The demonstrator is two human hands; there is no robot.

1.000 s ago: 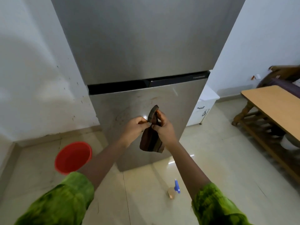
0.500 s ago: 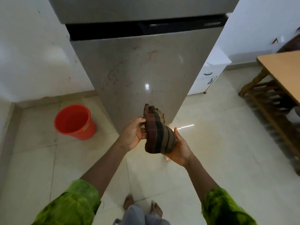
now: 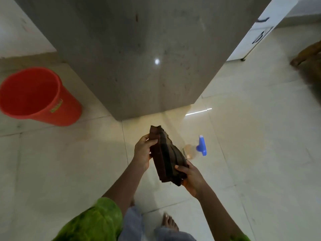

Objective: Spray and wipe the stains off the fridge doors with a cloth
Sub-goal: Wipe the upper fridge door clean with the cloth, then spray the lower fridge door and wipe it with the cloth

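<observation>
A folded brown striped cloth (image 3: 167,154) is held between both hands above the floor. My left hand (image 3: 142,152) grips its upper left edge, thumb over the fold. My right hand (image 3: 191,177) holds its lower end from underneath, thumb on top. The grey fridge lower door (image 3: 139,58) fills the top of the view, with dark specks and a reddish streak on it. A clear spray bottle with a blue trigger head (image 3: 199,146) lies on the tiles just right of the cloth.
A red bucket (image 3: 34,96) stands on the floor left of the fridge. A white cabinet (image 3: 257,30) sits to the fridge's right, brown wooden furniture (image 3: 305,54) at the far right edge. My bare feet (image 3: 169,221) show at the bottom.
The view has tilted down from the fridge doors to the floor. Both hands have lowered with the cloth, which is now folded flatter; the spray bottle is back in sight.
</observation>
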